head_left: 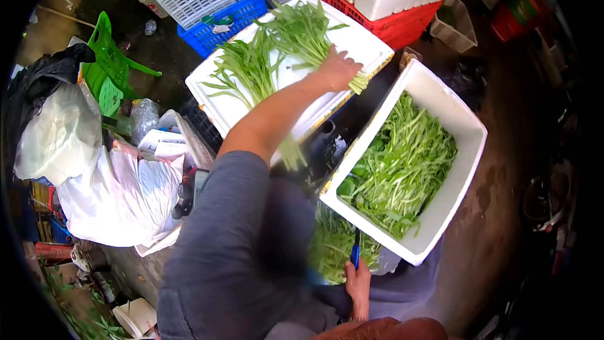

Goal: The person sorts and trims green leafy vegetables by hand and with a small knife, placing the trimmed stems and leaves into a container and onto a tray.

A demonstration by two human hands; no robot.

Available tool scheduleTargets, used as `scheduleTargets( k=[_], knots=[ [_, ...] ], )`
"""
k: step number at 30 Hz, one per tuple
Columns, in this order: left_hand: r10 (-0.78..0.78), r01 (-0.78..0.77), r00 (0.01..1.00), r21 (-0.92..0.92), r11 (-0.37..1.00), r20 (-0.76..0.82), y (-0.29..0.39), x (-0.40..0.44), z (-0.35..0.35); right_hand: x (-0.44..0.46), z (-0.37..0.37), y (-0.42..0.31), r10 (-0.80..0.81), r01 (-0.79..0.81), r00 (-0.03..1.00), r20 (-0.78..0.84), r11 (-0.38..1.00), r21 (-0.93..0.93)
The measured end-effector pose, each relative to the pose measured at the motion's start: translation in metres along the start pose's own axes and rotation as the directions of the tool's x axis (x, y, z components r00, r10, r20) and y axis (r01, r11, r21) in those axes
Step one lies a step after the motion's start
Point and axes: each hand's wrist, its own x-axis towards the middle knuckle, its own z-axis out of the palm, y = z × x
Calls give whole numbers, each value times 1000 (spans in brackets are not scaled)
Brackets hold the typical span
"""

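My left hand reaches across a white foam lid and closes around the stems of a bunch of water spinach. Cut stem ends stick out past the fingers. Beside it on the lid lies a second bunch of water spinach, its stems hanging over the near edge, partly behind my forearm. Low in front of my body, my right hand grips a blue-handled knife, its dark, narrow blade pointing away from me. Under the blade are loose greens, partly blurred.
Right of the lid, a deep white foam box holds many loose greens. Blue and red plastic crates stand behind the lid. Left are a green plastic chair and stuffed white bags.
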Motion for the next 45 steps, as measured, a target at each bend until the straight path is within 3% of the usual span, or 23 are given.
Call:
scheduleTargets(
  k=[6, 9, 12, 16, 17, 19, 25, 28, 31, 34, 37, 41, 44, 45],
  knots=[
    [-96, 95, 994, -14, 995, -56, -9, -57, -12, -11, 5, 5, -53, 53, 999, -10, 998, -25],
    [-240, 186, 941, -229, 956, -239, -8, -94, -2, -11, 7, 18, -114, 113, 993, -11, 991, -66],
    [-202, 140, 968, -341, 930, -152, -10, -143, -5, -14, 7, 18, -143, 143, 990, -5, 988, -58],
    [23, -23, 1000, -166, 986, -4, -24, -211, -5, -16, 8, 18, -152, 152, 988, -1, 987, -61],
    [71, -82, 995, -156, 984, -73, -30, -227, 8, -18, 8, 20, -137, 138, 990, 21, 988, -68],
    [89, -78, 994, -140, 987, 70, -23, -250, -10, -16, 9, 17, -122, 124, 991, 51, 992, -38],
    [119, -113, 992, -138, 984, 30, -40, -267, -19, -14, 13, 14, -133, 133, 991, 28, 991, -19],
    [22, -13, 983, -49, 999, 185, -40, -288, -20, -15, 16, 21, -132, 132, 991, 9, 991, -26],
    [18, -2, 971, -70, 998, 237, -31, -301, -26, -16, 18, 20, -130, 130, 991, 12, 991, -31],
    [17, -5, 982, -63, 998, 189, -30, -299, -20, -13, 17, 14, -74, 76, 997, 34, 996, -42],
    [20, -19, 992, -11, 1000, 127, -28, -284, -14, -11, 20, 6, -122, 124, 992, 30, 990, -72],
    [143, -140, 989, -90, 986, 28, -14, -260, -3, -3, 21, 19, -138, 140, 990, 25, 984, -109],
    [245, -241, 969, -126, 962, 17, -17, -246, 10, -7, 21, 12, -100, 104, 994, 38, 988, -117],
    [215, -203, 974, -155, 967, 66, -17, -243, 8, -6, 21, 12, -102, 105, 994, 35, 988, -112]
  ],
)
